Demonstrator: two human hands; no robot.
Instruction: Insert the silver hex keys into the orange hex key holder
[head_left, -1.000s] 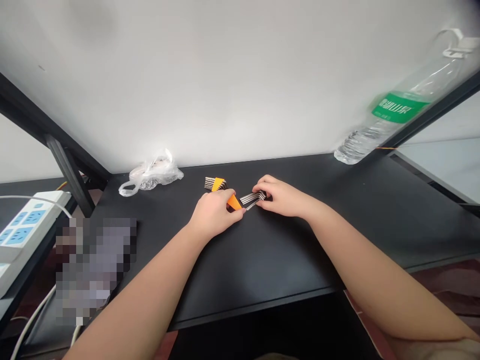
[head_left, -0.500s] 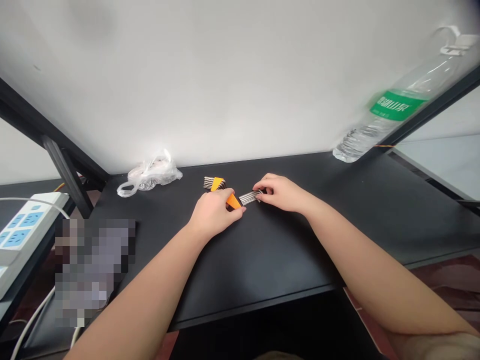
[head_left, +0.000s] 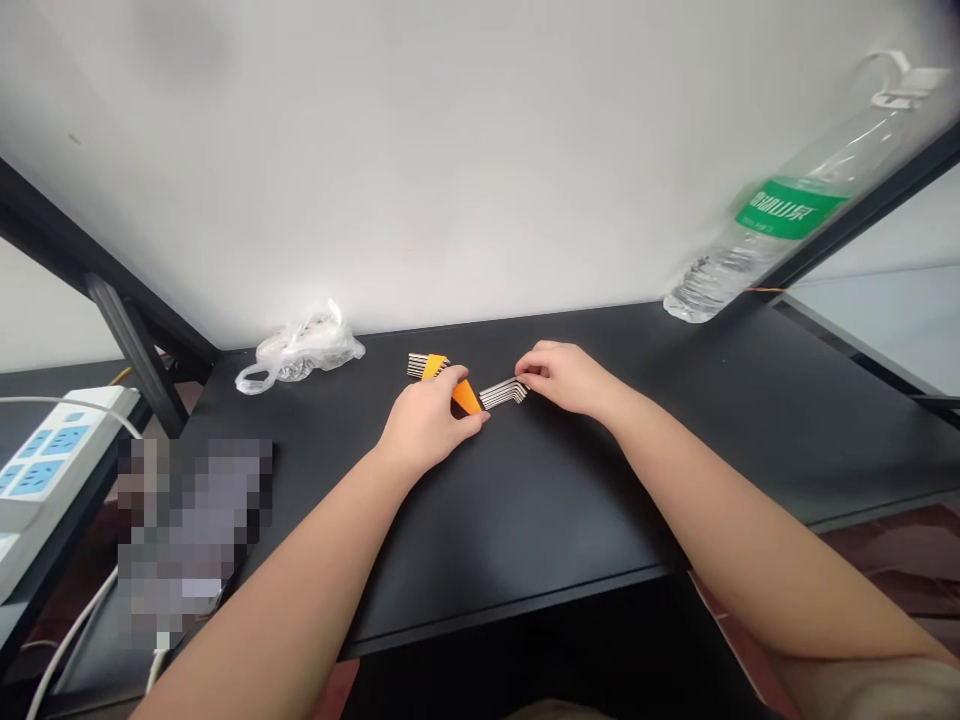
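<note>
My left hand [head_left: 429, 415] is wrapped over an orange and black hex key holder [head_left: 466, 398] on the black table. Several silver hex keys [head_left: 501, 393] stick out of its right side, lying in a row with their bent ends toward my right hand. Short straight ends of the keys [head_left: 417, 365] show beyond the holder's left side. My right hand [head_left: 561, 374] is closed in a pinch at the far corner of the bent ends, on what looks like one hex key; the fingertips partly hide it.
A crumpled clear plastic bag [head_left: 307, 345] lies by the wall at the back left. A large clear bottle with a green label [head_left: 791, 208] leans at the back right. At the left are a white power strip [head_left: 56, 450] and a pixelated item [head_left: 202, 540] with a cable.
My right hand has shifted slightly right and away from me, uncovering the bent ends of the hex keys. My left hand stays on the holder.
</note>
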